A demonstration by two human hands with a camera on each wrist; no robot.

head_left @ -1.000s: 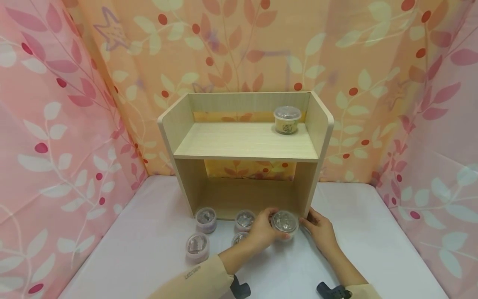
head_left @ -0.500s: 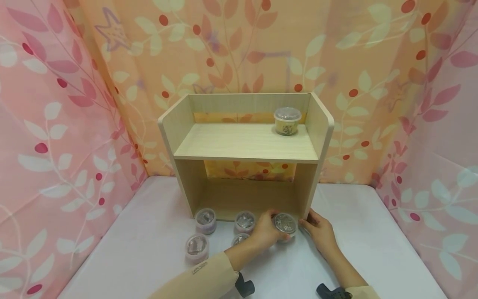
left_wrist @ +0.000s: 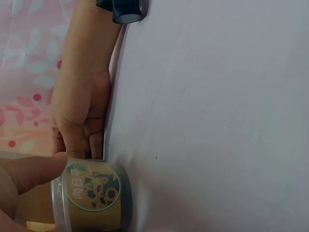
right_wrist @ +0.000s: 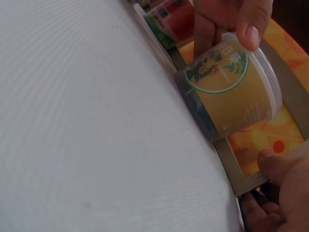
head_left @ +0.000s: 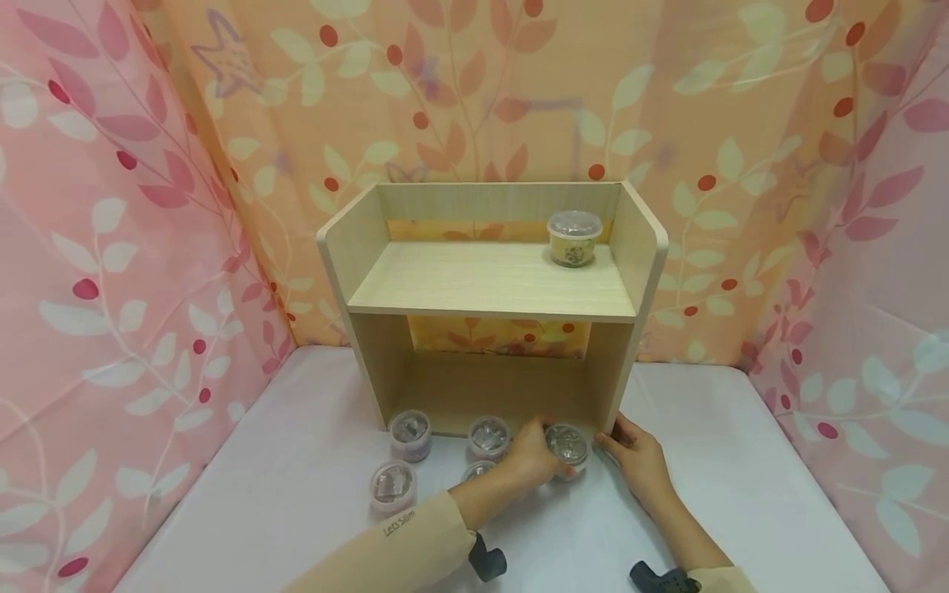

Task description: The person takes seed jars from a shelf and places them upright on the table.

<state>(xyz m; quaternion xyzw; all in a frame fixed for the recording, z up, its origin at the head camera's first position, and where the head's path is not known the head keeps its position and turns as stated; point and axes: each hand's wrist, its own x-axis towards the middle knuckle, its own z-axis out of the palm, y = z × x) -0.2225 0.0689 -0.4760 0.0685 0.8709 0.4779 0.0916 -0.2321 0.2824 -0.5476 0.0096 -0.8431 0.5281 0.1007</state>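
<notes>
In the head view my left hand (head_left: 535,455) grips a round clear-lidded plastic tub (head_left: 567,445) by its side, just in front of the shelf's lower right corner. The left wrist view shows its yellow label with a round printed picture on the tub (left_wrist: 96,191), the thumb lying at the lid rim. My right hand (head_left: 639,459) holds the front bottom edge of the right side panel of the wooden shelf (head_left: 489,313). In the right wrist view, the thumb (right_wrist: 273,166) lies on one side of that panel and the fingers on the other. The held tub stands at the white tabletop.
Another yellow tub (head_left: 574,239) sits at the right of the upper shelf board. Along the shelf's front stand more tubs: one left-back (head_left: 410,435), one left-front (head_left: 393,487), one middle (head_left: 488,437) and one partly behind my left forearm (head_left: 478,470). Floral cloth (head_left: 111,247) encloses the table.
My left hand has lowered the tub slightly, beside the shelf's right front corner. The right hand keeps its hold on the panel edge. The head view has shifted a little.
</notes>
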